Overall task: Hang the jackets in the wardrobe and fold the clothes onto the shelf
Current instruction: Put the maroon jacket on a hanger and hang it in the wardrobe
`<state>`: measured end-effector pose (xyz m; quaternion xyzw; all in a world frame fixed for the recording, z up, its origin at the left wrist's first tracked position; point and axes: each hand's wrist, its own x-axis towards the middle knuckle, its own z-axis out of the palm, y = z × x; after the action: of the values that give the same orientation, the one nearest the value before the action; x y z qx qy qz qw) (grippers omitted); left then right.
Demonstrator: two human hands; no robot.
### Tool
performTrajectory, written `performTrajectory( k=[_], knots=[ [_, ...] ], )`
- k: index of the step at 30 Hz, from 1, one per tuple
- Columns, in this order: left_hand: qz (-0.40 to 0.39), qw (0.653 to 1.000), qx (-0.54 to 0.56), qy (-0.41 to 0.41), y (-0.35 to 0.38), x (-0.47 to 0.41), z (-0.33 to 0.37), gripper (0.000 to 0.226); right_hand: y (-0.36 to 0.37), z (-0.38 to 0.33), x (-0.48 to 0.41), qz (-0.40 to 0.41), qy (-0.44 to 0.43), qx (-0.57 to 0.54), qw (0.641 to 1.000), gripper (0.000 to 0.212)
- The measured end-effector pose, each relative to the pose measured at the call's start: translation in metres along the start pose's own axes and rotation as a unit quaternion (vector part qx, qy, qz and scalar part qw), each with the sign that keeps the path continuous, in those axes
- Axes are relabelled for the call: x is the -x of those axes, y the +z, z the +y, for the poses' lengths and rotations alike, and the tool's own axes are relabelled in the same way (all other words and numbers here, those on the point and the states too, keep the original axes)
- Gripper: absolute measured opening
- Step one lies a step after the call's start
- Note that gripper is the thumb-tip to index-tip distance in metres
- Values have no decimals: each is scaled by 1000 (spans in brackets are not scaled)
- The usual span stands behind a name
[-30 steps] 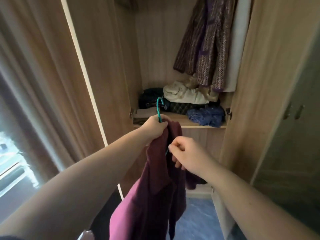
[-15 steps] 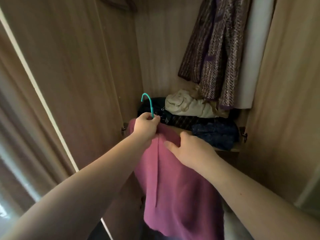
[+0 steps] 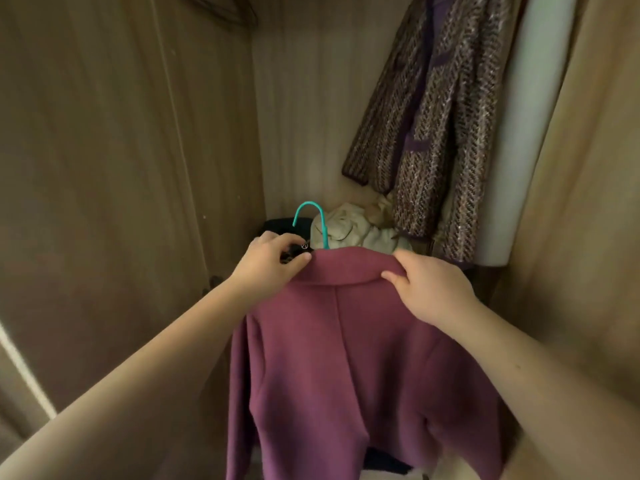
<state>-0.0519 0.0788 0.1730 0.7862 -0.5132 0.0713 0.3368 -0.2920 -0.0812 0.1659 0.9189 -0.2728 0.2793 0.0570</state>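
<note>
Wood-grain wardrobe (image 3: 131,168); both hands' fingers pinch soft plum jacket (image 3: 346,358) collar, teal hook (image 3: 317,220) above

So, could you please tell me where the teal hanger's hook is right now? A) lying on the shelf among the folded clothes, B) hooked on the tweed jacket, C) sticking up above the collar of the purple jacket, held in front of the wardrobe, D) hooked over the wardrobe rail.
C: the teal hook rises free above the purple jacket collar, between the left hand and right hand gripping it.

Head camera looks down, close, into wardrobe (image 3: 138,168), seemingly tilted.
</note>
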Motion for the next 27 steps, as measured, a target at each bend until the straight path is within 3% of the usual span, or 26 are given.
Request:
performTrajectory(
  k=[3,5,8,11,13,16,21,24,27],
  knots=[
    [-169,978,123,-25,8,-26,-27,56,-1,15,-24,7,9,-6,1000,25],
    [-196,965,176,4,11,-48,-46,41,0,26,-46,7,16,-1,1000,27],
    [-153,966,191,89,14,-96,-64,7,-1,39,-86,-50,27,-17,998,29],
    [-83,973,141,166,12,-143,-69,12,-7,42,-129,-77,21,-35,996,50],
    [-37,976,98,189,9,-174,-74,10,-5,38,-155,-29,7,5,1000,57],
    [40,975,20,218,4,-217,-80,23,2,31,-189,67,-12,107,992,51],
    [223,923,-124,289,-3,-282,-70,41,-17,42,-241,165,14,212,963,39],
    [296,905,-120,282,-14,-323,-63,46,-36,55,-275,206,22,237,949,38],
    [322,896,-103,289,-19,-362,-45,48,-53,68,-307,246,35,241,938,38]
  ],
)
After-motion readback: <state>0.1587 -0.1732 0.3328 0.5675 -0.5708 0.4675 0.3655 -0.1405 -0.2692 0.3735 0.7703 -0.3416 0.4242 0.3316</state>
